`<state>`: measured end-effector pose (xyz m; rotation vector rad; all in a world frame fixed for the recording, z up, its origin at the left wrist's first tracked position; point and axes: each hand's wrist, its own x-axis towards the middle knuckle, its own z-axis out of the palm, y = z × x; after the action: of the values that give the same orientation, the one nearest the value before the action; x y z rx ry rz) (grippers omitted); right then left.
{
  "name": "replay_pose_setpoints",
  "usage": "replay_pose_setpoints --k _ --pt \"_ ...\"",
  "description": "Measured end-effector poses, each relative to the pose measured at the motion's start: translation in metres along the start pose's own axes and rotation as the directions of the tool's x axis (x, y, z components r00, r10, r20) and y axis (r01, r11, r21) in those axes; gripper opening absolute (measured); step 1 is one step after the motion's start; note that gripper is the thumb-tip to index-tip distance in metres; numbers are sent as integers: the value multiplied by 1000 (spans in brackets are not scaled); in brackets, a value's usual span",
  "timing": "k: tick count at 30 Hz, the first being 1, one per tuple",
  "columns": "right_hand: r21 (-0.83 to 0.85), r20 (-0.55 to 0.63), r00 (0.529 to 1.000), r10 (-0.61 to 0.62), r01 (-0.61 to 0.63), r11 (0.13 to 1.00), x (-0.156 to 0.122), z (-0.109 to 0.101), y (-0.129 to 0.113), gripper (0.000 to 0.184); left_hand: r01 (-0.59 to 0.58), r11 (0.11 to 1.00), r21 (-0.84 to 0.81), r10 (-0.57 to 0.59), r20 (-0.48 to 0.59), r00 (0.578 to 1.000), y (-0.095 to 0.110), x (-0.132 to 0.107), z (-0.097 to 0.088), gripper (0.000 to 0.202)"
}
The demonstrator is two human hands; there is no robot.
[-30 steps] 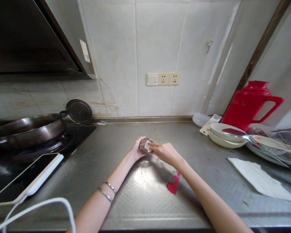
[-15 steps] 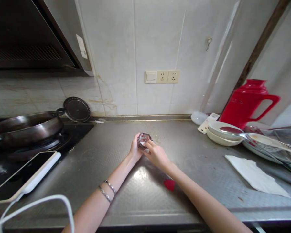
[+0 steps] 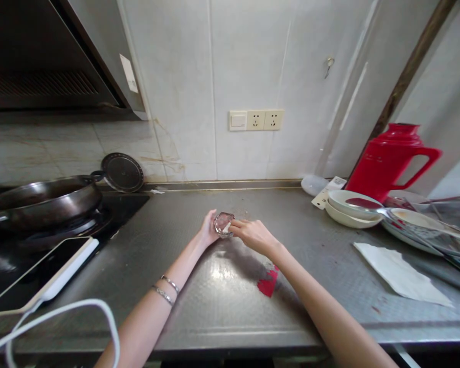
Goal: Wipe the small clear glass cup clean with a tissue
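Item: small, clear, faceted glass vessel [image 3: 221, 220], round-mouthed, its rim turned toward the viewer; located above the middle of the grey, textured stainless-steel counter [image 3: 168, 266], between two bare hands. Whether its base touches the steel cannot be told.

Left hand [image 3: 209, 228]: closed around the vessel's left side, clamped on the glass; two silver-coloured bracelets [image 3: 165, 290] on the forearm.

Right hand [image 3: 253, 233]: fingers together, pinched on a small white paper-like wad [image 3: 226, 228] at the vessel's mouth, by the right side of the rim.

Near the right forearm: torn, flat red scrap [image 3: 267, 283], ragged-edged, lying on the steel between the arms, well back from the counter's front edge.

Right side: folded white paper sheet [image 3: 400, 273], one long edge slanting toward the front, well apart from the right hand; behind it, stacked off-white bowls [image 3: 354, 217] and a red handled flask [image 3: 387, 163]. A broad span of steel separates bowls and right hand.

Left side: black glass hob [image 3: 134, 204], its edge well apart from the left hand, bearing a dark metal pan [image 3: 61, 202]. Behind the vessel, steel runs back to the wall.
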<state>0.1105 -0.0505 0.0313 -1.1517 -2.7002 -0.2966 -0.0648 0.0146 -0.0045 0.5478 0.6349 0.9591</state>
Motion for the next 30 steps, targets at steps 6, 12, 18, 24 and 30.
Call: replay_pose_setpoints --k 6,12,18,24,30 --pt "-30 -18 1000 -16 16 999 2 2 4 21 133 991 11 -133 66 989 -1 -5 5 38" --pt "-45 -26 998 51 -52 998 3 3 4 23 -21 999 -39 20 -36 999 -5 -7 14 31" --pt "91 -17 979 203 -201 975 5 11 -8 27 -145 984 -100 141 -53 989 -13 -2 17 27" --pt "290 -97 950 296 -258 922 14 30 -30 24 -233 969 -82 229 -53 972 -19 -2 17 35" --pt "306 -144 916 374 -319 897 17 35 -38 21 -267 959 -91 262 -61 963 -26 -2 21 31"
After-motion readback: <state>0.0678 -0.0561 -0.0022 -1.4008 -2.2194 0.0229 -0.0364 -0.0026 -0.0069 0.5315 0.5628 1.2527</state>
